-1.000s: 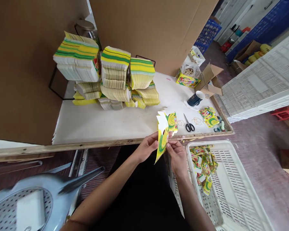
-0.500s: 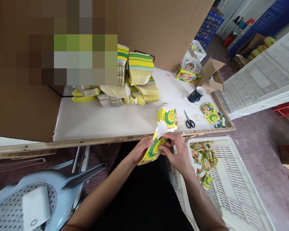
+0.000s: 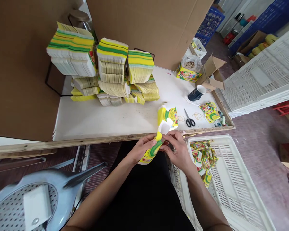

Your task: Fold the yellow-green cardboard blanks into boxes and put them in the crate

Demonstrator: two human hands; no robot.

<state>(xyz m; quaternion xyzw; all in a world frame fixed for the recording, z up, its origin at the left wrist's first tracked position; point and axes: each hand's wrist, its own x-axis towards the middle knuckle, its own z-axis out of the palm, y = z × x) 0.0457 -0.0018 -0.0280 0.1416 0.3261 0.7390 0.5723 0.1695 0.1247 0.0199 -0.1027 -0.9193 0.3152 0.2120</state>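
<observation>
Between my two hands is a small yellow and green cardboard box, its white end flaps standing up at the far end. My left hand grips its left side, thumb on top. From the right, my right hand pinches its edge with thumb and fingers. Just beyond, a short stack of yellow flattened cartons lies on the white table at its front edge. To the right of that stack are black-handled scissors and thin rubber bands.
Tall stacks of flattened cartons stand at the back left. A dark mug, more printed cartons and a box holding a plastic bag are on the right. Below sits a white crate with small boxes; a blue-grey chair is lower left.
The box in my hands has turned narrower to view and its sides have opened out from flat. My right hand has shifted slightly along its edge.
</observation>
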